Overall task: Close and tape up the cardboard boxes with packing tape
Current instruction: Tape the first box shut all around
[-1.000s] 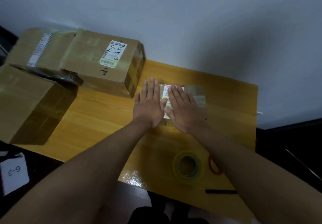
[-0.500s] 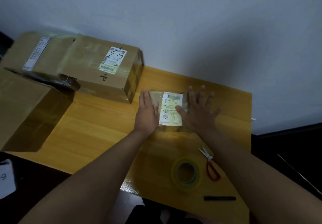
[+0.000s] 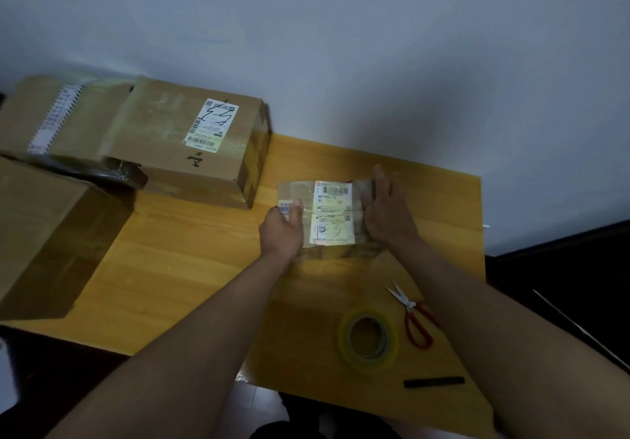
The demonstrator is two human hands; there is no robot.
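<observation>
Smoothing done, by the look of it: 1 s ago both hands lay flat, side by side on top of the small box, palms pressing; half a sec ago they had slid apart to its edges. Now they sit on its two sides.

L hand at the box's 9 o'clock side: thumb over the top edge, fingers curled round the side, so it grips. R hand at the 3 o'clock side: palm against the box, fingers fairly straight and reaching toward 12. Whether it grips or only presses, can't tell.

Reading: tape on this face pressed down. Hands on the sides suggest a lift or turn comes next, either to tape another seam or to set the box aside. Judgement only.

Box sits mid-bench between the hands, label up, shiny w/ tape. Tape roll at 5 o'clock from the box, near the front edge, untouched. Scissors just beside the roll at its 2 o'clock. Black marker at roll's 5 o'clock.

Three bigger boxes at 9–10 o'clock; nearest, w/ label, looks taped.
</observation>
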